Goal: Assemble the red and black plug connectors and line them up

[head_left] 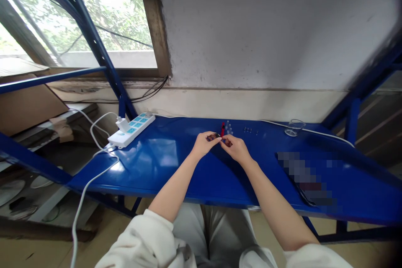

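Observation:
My left hand [203,144] and my right hand [235,147] meet above the blue table, their fingertips pinched close together. Between them is something small and dark, too small to make out. Just beyond the fingertips stands or lies a thin red piece [222,127] with a dark part; whether a hand touches it I cannot tell. Right beside it is a group of several small clear pieces [229,127]. Farther right, a row of tiny clear pieces [248,130] lies on the table.
The blue table [188,167] runs along the wall. At its left end sits a white power strip [135,130] with a plug in it and a loose white cable [82,201]. A clear round container [292,131] and a dark flat item [301,184], partly blurred, lie on the right.

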`<state>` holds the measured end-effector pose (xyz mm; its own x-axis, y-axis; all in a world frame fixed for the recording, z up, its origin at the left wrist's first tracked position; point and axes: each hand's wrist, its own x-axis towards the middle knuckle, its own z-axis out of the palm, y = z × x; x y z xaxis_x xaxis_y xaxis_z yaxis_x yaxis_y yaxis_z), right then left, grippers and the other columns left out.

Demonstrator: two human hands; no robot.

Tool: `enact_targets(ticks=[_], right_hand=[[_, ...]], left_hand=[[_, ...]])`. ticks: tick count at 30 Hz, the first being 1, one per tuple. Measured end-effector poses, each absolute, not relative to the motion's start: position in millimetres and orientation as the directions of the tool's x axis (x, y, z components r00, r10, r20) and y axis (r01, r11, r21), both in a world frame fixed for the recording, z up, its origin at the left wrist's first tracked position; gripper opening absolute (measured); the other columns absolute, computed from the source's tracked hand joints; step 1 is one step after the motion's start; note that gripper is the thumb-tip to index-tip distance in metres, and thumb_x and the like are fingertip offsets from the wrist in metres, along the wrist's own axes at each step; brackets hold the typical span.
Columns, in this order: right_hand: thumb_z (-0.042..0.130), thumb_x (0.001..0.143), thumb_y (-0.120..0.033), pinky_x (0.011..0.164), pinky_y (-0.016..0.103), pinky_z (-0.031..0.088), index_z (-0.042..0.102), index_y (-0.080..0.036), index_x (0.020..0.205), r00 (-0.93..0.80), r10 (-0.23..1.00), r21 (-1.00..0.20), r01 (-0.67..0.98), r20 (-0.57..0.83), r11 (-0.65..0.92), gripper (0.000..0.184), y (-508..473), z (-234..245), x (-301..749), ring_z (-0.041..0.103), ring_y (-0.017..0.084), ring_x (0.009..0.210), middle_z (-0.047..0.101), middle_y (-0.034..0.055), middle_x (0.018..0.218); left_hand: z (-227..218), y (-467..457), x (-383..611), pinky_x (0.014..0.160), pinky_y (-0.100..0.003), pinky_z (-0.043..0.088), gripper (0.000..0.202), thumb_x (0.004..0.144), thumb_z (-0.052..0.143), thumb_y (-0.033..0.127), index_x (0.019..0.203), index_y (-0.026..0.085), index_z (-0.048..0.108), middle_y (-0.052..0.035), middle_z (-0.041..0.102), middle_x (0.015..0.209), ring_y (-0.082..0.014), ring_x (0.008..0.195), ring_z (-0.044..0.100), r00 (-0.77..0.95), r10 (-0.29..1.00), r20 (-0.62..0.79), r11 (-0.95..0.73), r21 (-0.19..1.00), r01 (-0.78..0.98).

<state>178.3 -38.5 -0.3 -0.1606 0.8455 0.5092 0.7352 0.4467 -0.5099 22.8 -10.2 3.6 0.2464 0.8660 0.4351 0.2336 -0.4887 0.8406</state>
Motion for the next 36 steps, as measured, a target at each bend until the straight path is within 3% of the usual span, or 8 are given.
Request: enact_targets(ticks=[3,5,8,11,15,20,36], right_hand=[[0.045,0.079,-0.038,0.053,0.021,0.035,0.059,-0.019,0.092,-0.154,0.844,-0.522,0.725,0.514,0.45,0.027,-38.3,-0.1,177.8,0.049,0.011,0.053,0.056,-0.0004,0.062],[0.043,0.08,-0.038,0.055,0.021,0.036,0.059,-0.02,0.094,-0.152,0.852,-0.522,0.732,0.501,0.438,0.027,-38.2,0.0,178.1,0.051,0.011,0.056,0.058,0.0006,0.064],[0.041,0.081,-0.036,0.055,0.022,0.037,0.059,-0.021,0.093,-0.148,0.866,-0.513,0.753,0.479,0.412,0.027,-37.8,-0.2,178.7,0.053,0.013,0.058,0.059,0.0015,0.066],[0.04,0.081,-0.035,0.055,0.023,0.037,0.06,-0.021,0.092,-0.149,0.874,-0.506,0.765,0.462,0.397,0.026,-37.4,-0.5,178.9,0.053,0.013,0.057,0.058,0.0011,0.065],[0.04,0.081,-0.035,0.054,0.023,0.036,0.06,-0.022,0.09,-0.157,0.88,-0.502,0.77,0.449,0.393,0.026,-37.6,0.1,178.7,0.053,0.013,0.057,0.058,0.0012,0.064],[0.039,0.081,-0.035,0.053,0.023,0.036,0.06,-0.021,0.09,-0.142,0.88,-0.506,0.771,0.453,0.386,0.026,-38.5,0.6,178.4,0.053,0.013,0.057,0.058,0.0017,0.064],[0.038,0.082,-0.034,0.052,0.022,0.036,0.06,-0.021,0.088,-0.107,0.852,-0.481,0.787,0.512,0.387,0.026,-39.6,2.7,182.7,0.05,0.012,0.053,0.056,0.0013,0.062]], left_hand=[[5.3,1.7,6.2,0.057,-0.023,0.043,0.028,0.071,0.058,0.039,0.079,0.013,0.064,-0.0031,0.062,0.067,-0.0122,0.061,0.055,0.153,0.902,0.403,-0.431,0.856,0.287],[6.5,9.8,-9.7,0.058,-0.024,0.043,0.025,0.073,0.056,0.037,0.078,0.013,0.063,-0.0034,0.062,0.067,-0.0134,0.062,0.057,0.006,0.929,0.369,-0.334,0.833,0.441],[7.7,17.7,-31.5,0.062,-0.024,0.042,0.017,0.072,0.057,0.034,0.071,0.017,0.061,-0.0034,0.063,0.071,-0.0159,0.069,0.058,-0.199,0.916,0.349,-0.11,0.693,0.712],[7.1,19.5,-42.4,0.062,-0.025,0.041,0.015,0.074,0.055,0.033,0.071,0.019,0.06,-0.0038,0.064,0.074,-0.0175,0.074,0.059,-0.244,0.923,0.298,0.023,0.589,0.808],[2.5,20.1,-44.3,0.064,-0.026,0.042,0.015,0.076,0.052,0.032,0.077,0.02,0.061,-0.0066,0.065,0.082,-0.0197,0.08,0.059,-0.242,0.944,0.226,0.099,0.504,0.858],[-4.6,23.3,-45.5,0.065,-0.027,0.043,0.015,0.074,0.053,0.03,0.08,0.02,0.062,-0.0075,0.065,0.086,-0.0205,0.083,0.059,-0.232,0.959,0.165,0.126,0.485,0.865],[-7.7,27.4,-48.5,0.069,-0.029,0.042,0.017,0.074,0.054,0.034,0.081,0.02,0.063,-0.008,0.066,0.087,-0.0224,0.087,0.059,-0.27,0.951,0.154,0.183,0.426,0.886]])
